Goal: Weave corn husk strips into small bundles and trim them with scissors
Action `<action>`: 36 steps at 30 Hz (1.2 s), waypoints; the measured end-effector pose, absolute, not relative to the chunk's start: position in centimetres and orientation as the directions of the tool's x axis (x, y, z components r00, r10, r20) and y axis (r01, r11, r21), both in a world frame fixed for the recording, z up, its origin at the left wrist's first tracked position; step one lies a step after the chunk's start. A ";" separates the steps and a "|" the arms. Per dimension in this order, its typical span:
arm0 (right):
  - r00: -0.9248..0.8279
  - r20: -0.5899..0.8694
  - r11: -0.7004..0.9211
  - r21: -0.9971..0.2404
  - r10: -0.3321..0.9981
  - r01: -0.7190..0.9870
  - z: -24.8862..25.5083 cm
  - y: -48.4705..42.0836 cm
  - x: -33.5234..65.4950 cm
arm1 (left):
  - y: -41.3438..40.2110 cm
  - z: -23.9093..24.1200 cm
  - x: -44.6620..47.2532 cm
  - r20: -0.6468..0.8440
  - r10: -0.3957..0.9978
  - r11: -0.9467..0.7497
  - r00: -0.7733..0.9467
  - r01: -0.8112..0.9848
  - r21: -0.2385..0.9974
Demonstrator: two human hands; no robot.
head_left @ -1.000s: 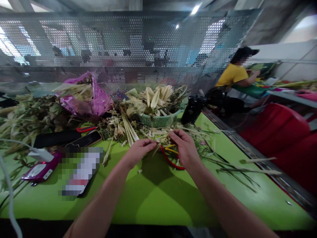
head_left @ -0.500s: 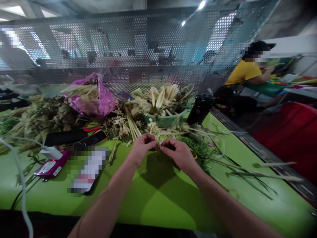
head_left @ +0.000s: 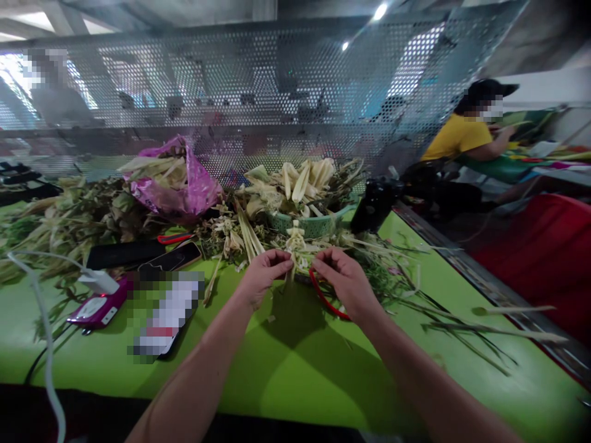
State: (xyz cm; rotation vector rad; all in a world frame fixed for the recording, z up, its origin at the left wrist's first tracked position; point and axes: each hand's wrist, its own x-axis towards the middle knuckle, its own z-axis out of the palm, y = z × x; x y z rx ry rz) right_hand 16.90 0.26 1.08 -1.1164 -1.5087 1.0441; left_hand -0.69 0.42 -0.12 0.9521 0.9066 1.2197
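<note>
My left hand (head_left: pixel 268 271) pinches the lower end of a small pale figure of dried corn husk (head_left: pixel 295 237), which stands up from the fingertips. My right hand (head_left: pixel 339 274) is just to the right, apart from the figure, with thumb and fingers pinched together. Anything between those fingers is too small to make out. A curved red strip, like a tool handle (head_left: pixel 323 298), shows beside and below the right hand; whether the hand touches it I cannot tell. Behind the figure stands a green basket (head_left: pixel 307 227) heaped with dried husks (head_left: pixel 300 178).
A pink bag (head_left: pixel 178 191), dried plant material (head_left: pixel 87 215), a red cutter (head_left: pixel 175 239) and dark phone (head_left: pixel 173 258) lie left. Nearer are a purple power strip (head_left: pixel 99 307) and blurred phone (head_left: pixel 168 317). A black bottle (head_left: pixel 373 206) and stalks (head_left: pixel 498 329) stand and lie right.
My right hand has come off the corn husk figure and moved slightly right and up. The red curved strip now shows beside it. My left hand still pinches the figure.
</note>
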 end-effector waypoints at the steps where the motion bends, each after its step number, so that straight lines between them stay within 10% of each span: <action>1: -0.171 0.188 0.218 -0.960 0.967 0.175 0.9 0.2 16.7 | 0.5 -0.2 -0.6 -0.046 0.992 0.083 0.114 -0.337 0.938; 7: -0.249 0.185 0.257 -0.919 0.951 0.299 0.2 0.0 16.3 | 0.3 0.0 -0.1 -0.047 0.993 0.080 0.109 -0.329 0.941; 25: -0.306 -0.048 -0.055 -0.998 0.951 -0.016 1.7 -0.4 16.3 | 0.8 -0.4 -0.6 0.202 0.979 -0.202 0.007 0.086 0.976; 36: -0.402 -0.117 -0.160 -0.984 0.908 -0.074 1.1 -0.3 16.4 | 0.7 -0.7 -0.1 0.184 0.983 -0.184 0.008 -0.013 0.983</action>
